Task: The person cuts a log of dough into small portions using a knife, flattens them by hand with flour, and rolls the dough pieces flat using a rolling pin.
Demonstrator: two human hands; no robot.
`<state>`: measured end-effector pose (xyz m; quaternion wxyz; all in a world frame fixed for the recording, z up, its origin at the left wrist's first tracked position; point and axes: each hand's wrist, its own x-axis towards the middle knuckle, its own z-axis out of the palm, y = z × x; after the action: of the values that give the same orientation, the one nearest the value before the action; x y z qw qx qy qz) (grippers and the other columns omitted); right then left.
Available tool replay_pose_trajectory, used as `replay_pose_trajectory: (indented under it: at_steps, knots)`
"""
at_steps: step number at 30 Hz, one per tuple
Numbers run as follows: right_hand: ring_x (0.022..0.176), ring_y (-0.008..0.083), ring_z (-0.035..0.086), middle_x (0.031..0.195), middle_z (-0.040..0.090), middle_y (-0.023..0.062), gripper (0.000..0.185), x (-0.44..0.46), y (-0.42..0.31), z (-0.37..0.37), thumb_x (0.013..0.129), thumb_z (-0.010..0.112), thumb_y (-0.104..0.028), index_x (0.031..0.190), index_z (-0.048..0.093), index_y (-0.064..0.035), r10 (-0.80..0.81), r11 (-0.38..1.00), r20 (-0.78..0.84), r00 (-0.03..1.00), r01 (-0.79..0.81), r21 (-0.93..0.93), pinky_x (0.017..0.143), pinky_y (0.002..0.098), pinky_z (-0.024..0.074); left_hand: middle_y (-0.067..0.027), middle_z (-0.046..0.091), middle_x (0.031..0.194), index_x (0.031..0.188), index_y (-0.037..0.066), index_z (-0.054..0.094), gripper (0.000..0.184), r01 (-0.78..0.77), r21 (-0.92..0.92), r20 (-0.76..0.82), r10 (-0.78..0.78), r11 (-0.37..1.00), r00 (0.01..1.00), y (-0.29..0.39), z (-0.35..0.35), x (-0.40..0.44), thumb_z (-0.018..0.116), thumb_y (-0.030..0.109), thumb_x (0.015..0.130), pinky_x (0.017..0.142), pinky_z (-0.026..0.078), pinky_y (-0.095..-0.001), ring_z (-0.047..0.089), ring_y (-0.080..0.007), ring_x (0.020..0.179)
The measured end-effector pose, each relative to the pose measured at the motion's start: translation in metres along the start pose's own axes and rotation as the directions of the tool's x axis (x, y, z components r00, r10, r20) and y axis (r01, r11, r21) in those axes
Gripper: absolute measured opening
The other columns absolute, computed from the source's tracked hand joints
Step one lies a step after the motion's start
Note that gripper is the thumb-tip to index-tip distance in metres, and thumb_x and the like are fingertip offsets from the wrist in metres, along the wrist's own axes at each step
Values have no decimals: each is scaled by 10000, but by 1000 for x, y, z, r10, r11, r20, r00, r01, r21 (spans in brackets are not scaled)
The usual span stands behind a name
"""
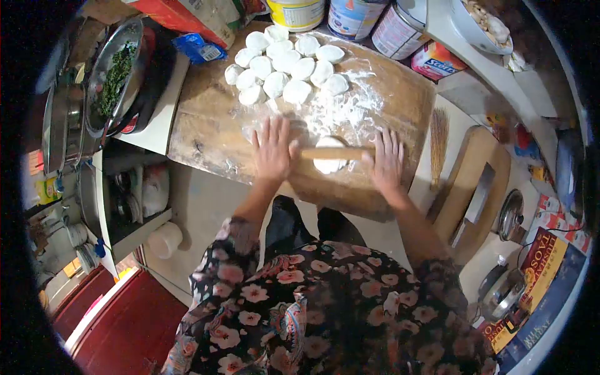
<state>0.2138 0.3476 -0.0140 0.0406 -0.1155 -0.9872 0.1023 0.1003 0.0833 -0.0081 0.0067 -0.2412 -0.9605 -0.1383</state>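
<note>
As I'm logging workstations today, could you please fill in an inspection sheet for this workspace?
Surface: wooden board, partly floured.
Work items: rolling pin across a dough round; dough pieces grouped toward the far edge.
Clutter: straw brush beside the board's right edge.
Hands: left hand and right hand at the pin's two ends, fingers extended.
Cables: thin dark cord at far right.
Surroundings: tins behind; bowl of chopped greens at left.

Between the fingers of the left hand [272, 153] and right hand [386, 164], the dough round's [328, 167] middle is covered by the rolling pin [334, 153]; beyond the left fingertips, the red bag [184, 20] is cut off by the top edge.
</note>
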Motion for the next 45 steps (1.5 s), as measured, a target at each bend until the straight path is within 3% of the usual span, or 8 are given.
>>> replay_pose_trajectory:
  at_steps: [6,9,17,25,30,33,40,45]
  knots:
    - [1338,351,272,1413,339,204,624,-26,-5,-16,846,547,-352,1328,396,13,-150,985,-34,988,152,79,1071,514,223,-130,298,1467,1402,87,328,578,20,-3,22,-20,1000,1000,-4,13,-30,428,342,894,1052,174,-613,249,-366,1356]
    - [1344,364,257,1423,317,212,625,42,-1,-2,850,547,-341,1338,382,13,-161,986,-1,987,161,42,1073,506,229,-172,293,1458,1408,61,300,591,228,-7,-103,-228,974,968,-6,16,30,423,355,910,1046,181,-616,247,-377,1351]
    - [1359,381,223,1446,282,213,657,-35,-4,-20,855,546,-352,1358,355,25,-170,978,131,977,151,142,1086,517,189,-159,279,1469,1402,36,305,642,48,-45,43,-46,998,998,-3,2,-45,450,400,893,1075,147,-578,214,-348,1372]
    - [1369,344,219,1454,301,170,702,74,-15,4,822,590,-378,1361,358,7,-171,981,34,985,167,102,1096,509,178,-249,252,1452,1390,-68,248,704,437,-22,-185,-433,899,882,-23,17,37,415,417,909,1064,157,-581,198,-395,1362]
    - [1364,356,226,1470,263,179,750,-4,-3,0,824,552,-460,1363,347,21,-171,977,94,981,156,147,1098,507,175,-219,260,1461,1392,-51,269,689,141,74,-108,-133,987,985,-10,1,-17,431,405,901,1073,142,-570,205,-376,1368]
    - [1367,354,220,1467,265,186,795,-31,-4,-13,809,549,-509,1363,346,23,-226,971,153,962,210,115,1101,506,169,-214,254,1466,1394,-47,266,697,145,0,79,-144,989,986,-9,-2,-50,439,404,892,1085,130,-559,195,-368,1375]
    - [1345,359,261,1416,338,209,647,70,-5,13,868,517,-376,1354,358,19,-216,976,11,976,215,25,1092,480,208,-218,223,1477,1389,-40,273,657,393,19,-160,-386,919,909,-29,15,43,424,389,914,1091,122,-562,187,-376,1375]
    - [1371,360,213,1449,292,206,737,2,-8,-23,809,587,-386,1374,337,16,-244,968,184,952,229,99,1101,492,175,-228,260,1458,1397,-46,256,707,159,29,-87,-156,987,984,-11,8,-29,481,392,889,1086,150,-557,233,-367,1362]
